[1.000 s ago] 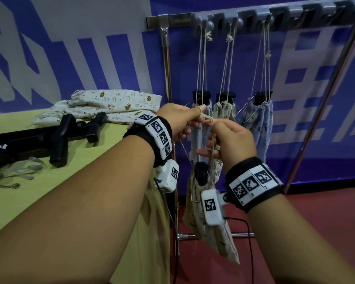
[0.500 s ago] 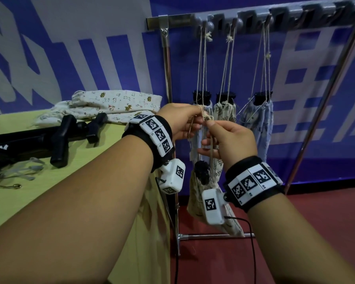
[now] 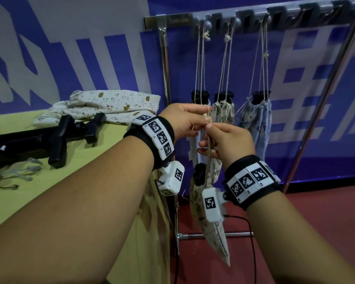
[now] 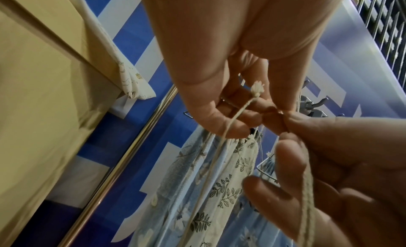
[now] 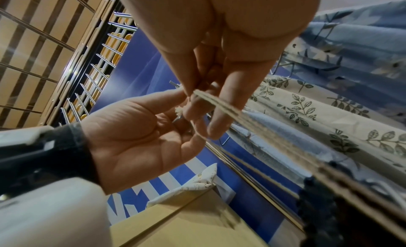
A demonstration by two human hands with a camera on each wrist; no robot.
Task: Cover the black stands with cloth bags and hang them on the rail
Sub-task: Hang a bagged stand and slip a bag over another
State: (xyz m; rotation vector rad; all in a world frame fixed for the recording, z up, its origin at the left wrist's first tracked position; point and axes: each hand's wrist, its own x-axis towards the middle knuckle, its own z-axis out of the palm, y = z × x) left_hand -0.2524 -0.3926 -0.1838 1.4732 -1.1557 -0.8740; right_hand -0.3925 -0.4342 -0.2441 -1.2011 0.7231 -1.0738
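Observation:
A cream leaf-print cloth bag with a black stand's top sticking out hangs by its drawstring below my hands. My left hand pinches the string's looped end by the frayed knot. My right hand pinches the same string just below and to the right, with the strands running through its fingers. Both hands are in front of the rail, where three covered stands hang on strings from hooks.
A yellow table at left holds a black stand, printed cloth bags and clear loose pieces. The rack's upright post stands by the table edge. A slanted leg is at right, over red floor.
The hands have risen slightly and drawn the string up. The hanging bag swung back and now dangles straighter beneath the right wrist.

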